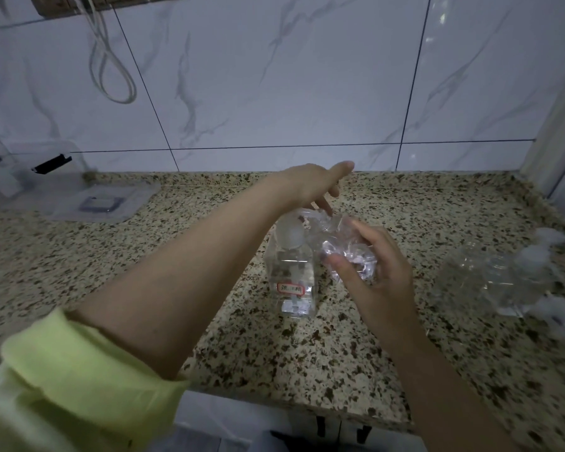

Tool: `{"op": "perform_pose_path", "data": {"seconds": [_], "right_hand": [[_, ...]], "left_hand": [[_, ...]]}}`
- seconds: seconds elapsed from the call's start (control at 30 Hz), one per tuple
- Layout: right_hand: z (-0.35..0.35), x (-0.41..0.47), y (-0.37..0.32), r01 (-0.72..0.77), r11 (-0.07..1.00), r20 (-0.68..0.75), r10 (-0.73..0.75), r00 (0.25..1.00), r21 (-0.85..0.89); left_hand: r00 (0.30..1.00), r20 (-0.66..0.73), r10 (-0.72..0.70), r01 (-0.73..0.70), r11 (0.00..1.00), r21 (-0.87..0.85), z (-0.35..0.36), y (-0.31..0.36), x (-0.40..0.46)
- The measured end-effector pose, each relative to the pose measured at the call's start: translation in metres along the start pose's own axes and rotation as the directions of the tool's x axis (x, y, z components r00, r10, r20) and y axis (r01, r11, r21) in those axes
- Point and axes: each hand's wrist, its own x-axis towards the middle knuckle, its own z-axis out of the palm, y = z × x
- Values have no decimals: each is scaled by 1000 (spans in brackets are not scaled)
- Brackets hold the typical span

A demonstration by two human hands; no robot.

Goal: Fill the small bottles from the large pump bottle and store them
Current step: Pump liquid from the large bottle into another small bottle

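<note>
A large clear pump bottle (292, 282) with a red-edged label stands on the speckled stone counter (209, 321), its white pump head under my left hand (310, 187). That hand hovers over the pump, fingers spread and pointing down; whether it touches the pump is unclear. My right hand (382, 285) grips a small clear bottle (346, 252), tilted and held right beside the pump's spout. More small clear bottles with white caps (509, 278) lie blurred on the counter at the right.
A clear plastic storage box with a black latch (51, 164) stands at the back left, its lid (101, 200) flat on the counter beside it. A marbled tile wall (274, 76) rises behind. A white cord (111, 60) hangs at upper left. The counter's front edge runs below.
</note>
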Motion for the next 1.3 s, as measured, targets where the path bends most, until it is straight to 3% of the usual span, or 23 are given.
{"op": "perform_pose_path", "data": {"seconds": [0.1,0.33,0.6,0.73,1.3], "right_hand": [[0,0,-1,-20,1000,1,20,1000,14],[0,0,-2,-41,999,13,41,999,6],[1,1,0,-12,1000,-14,12,1000,-15],[0,1,2,20,999,-8,-20,1000,-28],[1,0,-3,-11,1000,-6,11,1000,16]], "left_hand": [[999,34,0,-4,993,114,0,2,-2],[999,47,9,-16,989,147,0,0,1],[999,47,-4,-3,991,134,3,1,4],[999,43,4,-3,1000,-24,0,-5,5],[998,40,-39,34,994,105,1,-2,4]]}}
